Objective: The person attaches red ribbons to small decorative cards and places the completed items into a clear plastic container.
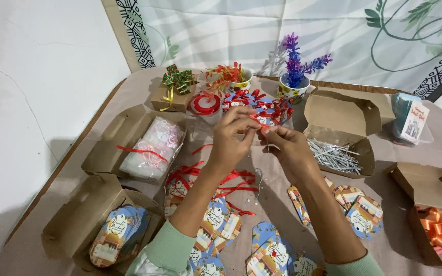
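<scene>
While both hands meet above the middle of the table, the left hand [229, 140] and the right hand [288, 145] pinch a short piece of red ribbon [258, 120] between thumbs and fingertips — the fingers closed tight on it, the ribbon stretched across the small gap between them. Just behind the hands lies a heap of tags with red bows [262, 105]. Loose red ribbon strips [231, 184] trail on the tablecloth under the left wrist, among printed blue tags [216, 220]. To the right, an open cardboard box [344, 117] holds a pile of silvery wire ties [333, 156]; to the left, another box holds a clear bag of pink trimmings [154, 148]. A spool of red ribbon [203, 105] stands beyond the left hand, near a small box topped with a green bow [177, 79] — and a purple artificial plant [295, 64] sits in a cup at the back.
</scene>
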